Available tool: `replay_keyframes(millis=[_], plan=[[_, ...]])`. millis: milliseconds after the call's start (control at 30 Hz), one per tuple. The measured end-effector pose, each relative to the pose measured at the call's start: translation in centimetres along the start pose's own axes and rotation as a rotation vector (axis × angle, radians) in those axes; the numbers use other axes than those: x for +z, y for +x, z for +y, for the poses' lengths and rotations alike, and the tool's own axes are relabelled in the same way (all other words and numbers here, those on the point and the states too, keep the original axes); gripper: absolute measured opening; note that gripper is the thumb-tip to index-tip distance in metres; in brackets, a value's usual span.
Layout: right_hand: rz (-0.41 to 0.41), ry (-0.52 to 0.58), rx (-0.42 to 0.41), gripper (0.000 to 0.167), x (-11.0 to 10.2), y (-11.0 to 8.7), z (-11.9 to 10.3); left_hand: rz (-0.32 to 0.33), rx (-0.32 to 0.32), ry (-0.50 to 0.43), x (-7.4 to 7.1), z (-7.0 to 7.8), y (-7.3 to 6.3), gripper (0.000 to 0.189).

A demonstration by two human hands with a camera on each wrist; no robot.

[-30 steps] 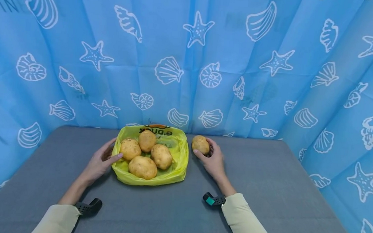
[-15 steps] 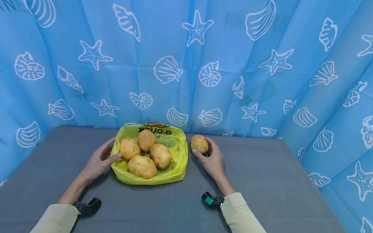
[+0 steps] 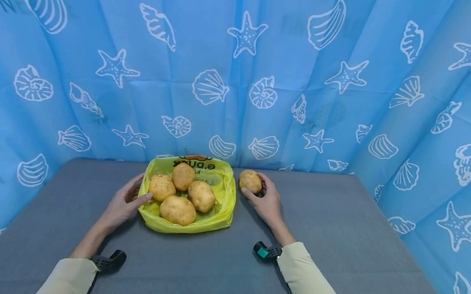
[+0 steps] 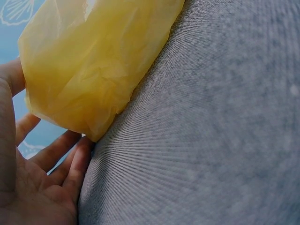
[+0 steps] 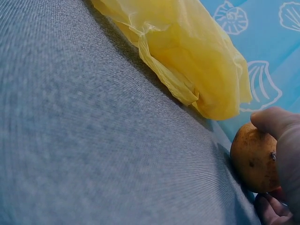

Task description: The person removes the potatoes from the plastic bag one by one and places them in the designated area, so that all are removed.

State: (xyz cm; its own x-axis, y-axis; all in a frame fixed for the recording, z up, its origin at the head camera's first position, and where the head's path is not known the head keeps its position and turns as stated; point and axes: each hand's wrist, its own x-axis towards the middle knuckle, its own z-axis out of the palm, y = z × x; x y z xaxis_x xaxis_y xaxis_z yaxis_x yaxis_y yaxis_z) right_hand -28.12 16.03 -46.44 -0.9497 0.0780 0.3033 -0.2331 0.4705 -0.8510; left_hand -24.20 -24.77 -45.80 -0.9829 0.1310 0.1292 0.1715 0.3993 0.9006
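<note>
A yellow-green plastic bag (image 3: 208, 225) with its top spread wide holds several potatoes (image 3: 178, 210). At the bag's left side is my left hand (image 3: 123, 205), its thumb over the rim near one potato. In the left wrist view the fingers (image 4: 56, 150) are fairly straight and rest against the bag's outer wall (image 4: 89, 75). To the right of the bag, my right hand (image 3: 268, 202) grips a single potato (image 3: 250, 181) between thumb and fingers. The right wrist view shows this potato (image 5: 253, 157) low over or on the table; the hand covers part of it.
A grey cloth covers the table (image 3: 192, 273). Behind its far edge hangs a blue curtain (image 3: 238, 105) with white shell and starfish prints. The bag stands near that edge. Black bands (image 3: 110, 261) sit on both wrists.
The whole scene has shifted slightly left in the head view. Hands, bag and potatoes keep their places relative to one another.
</note>
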Motion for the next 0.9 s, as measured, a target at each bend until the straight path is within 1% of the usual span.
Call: replay_keyframes(millis=[333, 667, 900], plan=[[-0.001, 0.006, -0.002, 0.071, -0.01, 0.01, 0.14, -0.006, 0.007, 0.006, -0.05, 0.15, -0.09, 0.075], [0.014, -0.035, -0.026, 0.074, 0.15, 0.0, 0.37, 0.0, 0.025, 0.015, -0.14, 0.09, -0.19, 0.073], [0.025, -0.038, -0.016, 0.075, 0.21, -0.11, 0.22, 0.002, 0.023, 0.008, -0.06, 0.19, -0.22, 0.074]])
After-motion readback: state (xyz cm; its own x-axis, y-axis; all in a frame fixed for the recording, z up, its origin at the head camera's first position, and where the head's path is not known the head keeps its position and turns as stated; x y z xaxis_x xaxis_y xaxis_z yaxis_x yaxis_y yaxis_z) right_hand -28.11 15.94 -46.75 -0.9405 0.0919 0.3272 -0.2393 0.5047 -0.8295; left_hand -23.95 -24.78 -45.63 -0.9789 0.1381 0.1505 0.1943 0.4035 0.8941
